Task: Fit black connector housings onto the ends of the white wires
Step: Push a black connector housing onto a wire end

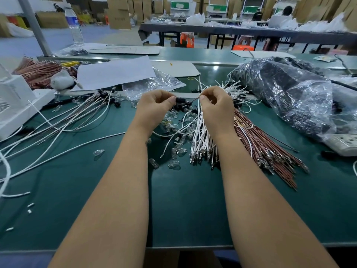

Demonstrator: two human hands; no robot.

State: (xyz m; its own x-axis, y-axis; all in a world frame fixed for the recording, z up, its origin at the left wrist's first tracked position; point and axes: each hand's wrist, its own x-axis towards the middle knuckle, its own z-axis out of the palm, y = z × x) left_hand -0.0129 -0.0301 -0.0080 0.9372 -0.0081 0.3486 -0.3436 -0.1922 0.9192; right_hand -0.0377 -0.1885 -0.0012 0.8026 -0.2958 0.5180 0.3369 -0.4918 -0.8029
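No writing was legible anywhere. The left hand [156, 105] pinched a black connector housing [180, 99], long axis level, open end toward the right hand [214, 105], which pinched a wire [195, 100] aimed at it, above the green table [185, 209].

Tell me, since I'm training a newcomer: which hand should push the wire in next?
Probably the right hand: it pinches the wire, aimed at the black housing that the left hand holds.

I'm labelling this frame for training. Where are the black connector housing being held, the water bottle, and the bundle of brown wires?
black connector housing [178, 99]: head view, its body beside the left thumb.
water bottle [74, 26]: head view, label.
brown wires [258, 142]: head view, mid-bundle.
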